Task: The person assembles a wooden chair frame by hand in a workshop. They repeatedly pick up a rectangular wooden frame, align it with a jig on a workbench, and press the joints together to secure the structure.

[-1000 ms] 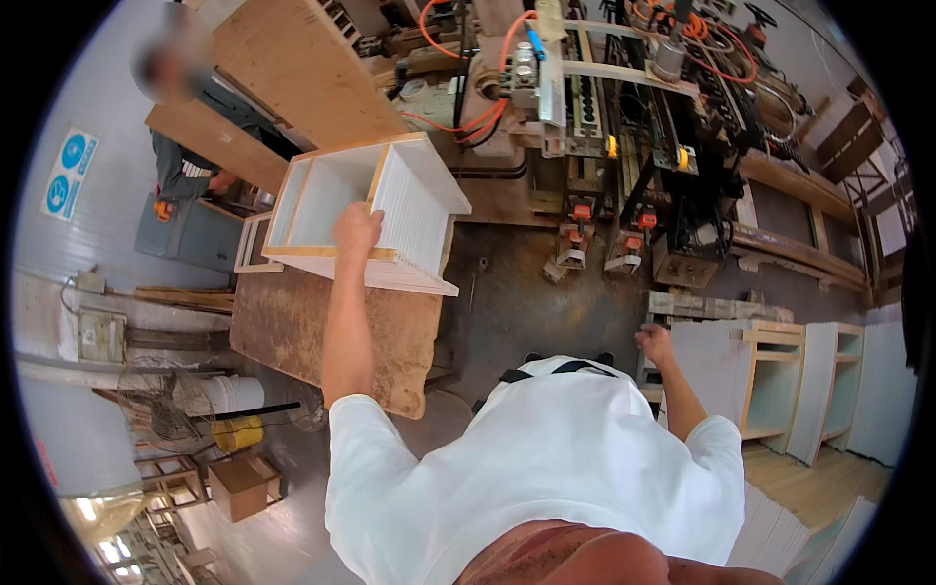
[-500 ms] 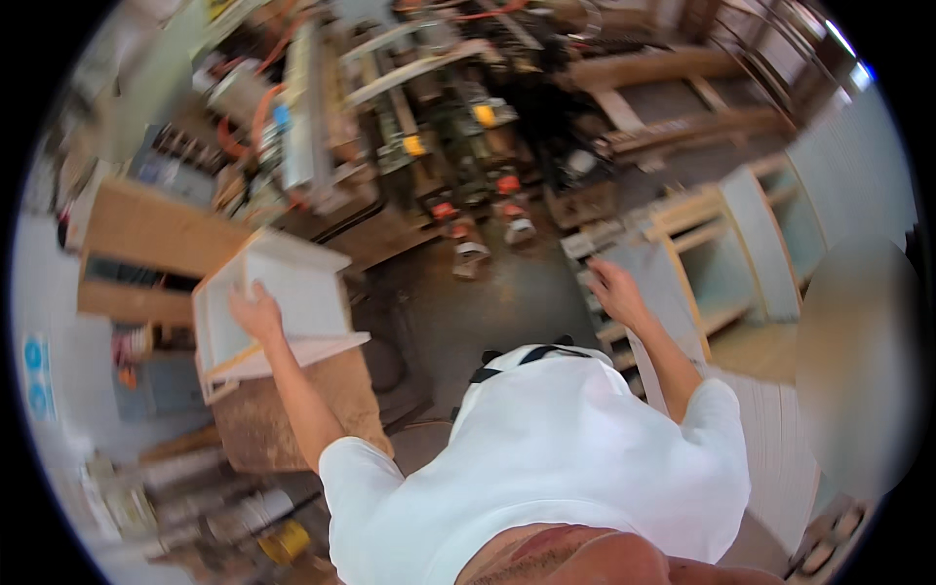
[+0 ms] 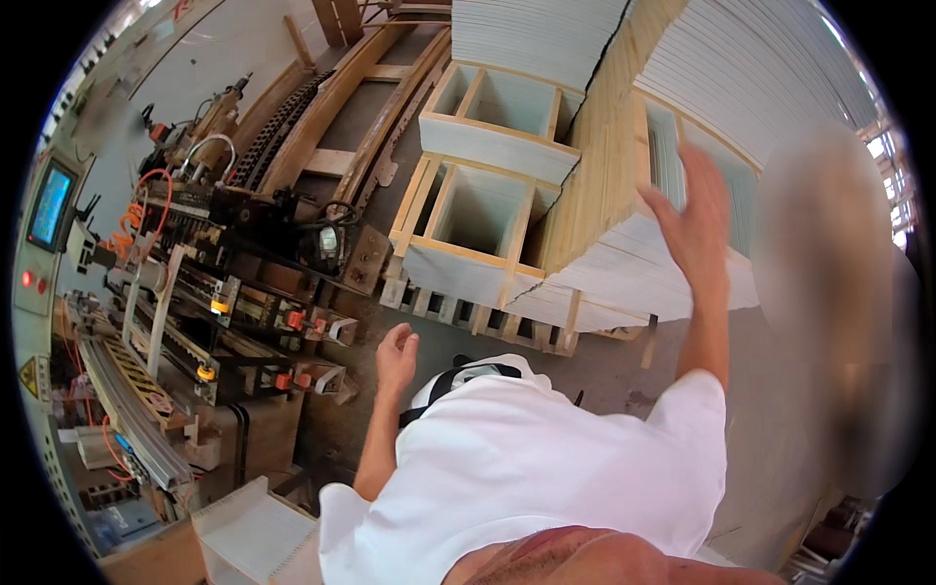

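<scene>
My right hand [image 3: 694,214] reaches forward with thumb and fingers spread and nothing in it. It is nearest to the tall stacks of white panels with pale wood edges [image 3: 673,234]; I cannot tell whether it touches them. My left hand [image 3: 396,359] hangs in front of my body, fingers loosely bent and apart from the thumb, holding nothing. Ahead of it, more stacked white-faced wooden frames [image 3: 466,275] form open compartments on a slatted wooden pallet [image 3: 487,320]. A white open box piece [image 3: 255,531] sits low at the left, away from both hands.
A machine with rails, orange-red clamps [image 3: 295,320] and hoses fills the left side. Beside it is a control panel with a blue screen [image 3: 51,207]. A wooden frame track [image 3: 341,117] runs back beyond it. Grey floor [image 3: 624,375] shows between me and the stacks.
I have turned right, so the stacks are now ahead. My left hand has left the white box piece and come back near my body. My right hand has reached forward toward the stacks.
</scene>
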Tool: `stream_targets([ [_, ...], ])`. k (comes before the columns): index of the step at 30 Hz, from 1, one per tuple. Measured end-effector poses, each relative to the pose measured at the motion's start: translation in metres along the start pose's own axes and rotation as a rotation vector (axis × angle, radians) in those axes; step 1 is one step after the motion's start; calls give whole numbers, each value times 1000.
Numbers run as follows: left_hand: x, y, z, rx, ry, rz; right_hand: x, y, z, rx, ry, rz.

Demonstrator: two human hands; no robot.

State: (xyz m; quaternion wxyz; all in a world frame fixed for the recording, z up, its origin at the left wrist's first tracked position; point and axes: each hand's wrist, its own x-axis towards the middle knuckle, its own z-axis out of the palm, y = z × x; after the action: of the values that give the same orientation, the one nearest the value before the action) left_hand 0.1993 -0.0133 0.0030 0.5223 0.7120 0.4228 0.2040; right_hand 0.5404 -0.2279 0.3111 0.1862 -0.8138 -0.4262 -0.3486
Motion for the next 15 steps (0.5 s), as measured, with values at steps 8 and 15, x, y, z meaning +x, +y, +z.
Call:
stream_targets([
  [8, 25, -2, -16, 134, -122, 26, -94, 67, -7, -18, -325, 244],
  [15, 20, 5, -28, -27, -117, 91, -54, -18, -12, -87, -177, 19],
])
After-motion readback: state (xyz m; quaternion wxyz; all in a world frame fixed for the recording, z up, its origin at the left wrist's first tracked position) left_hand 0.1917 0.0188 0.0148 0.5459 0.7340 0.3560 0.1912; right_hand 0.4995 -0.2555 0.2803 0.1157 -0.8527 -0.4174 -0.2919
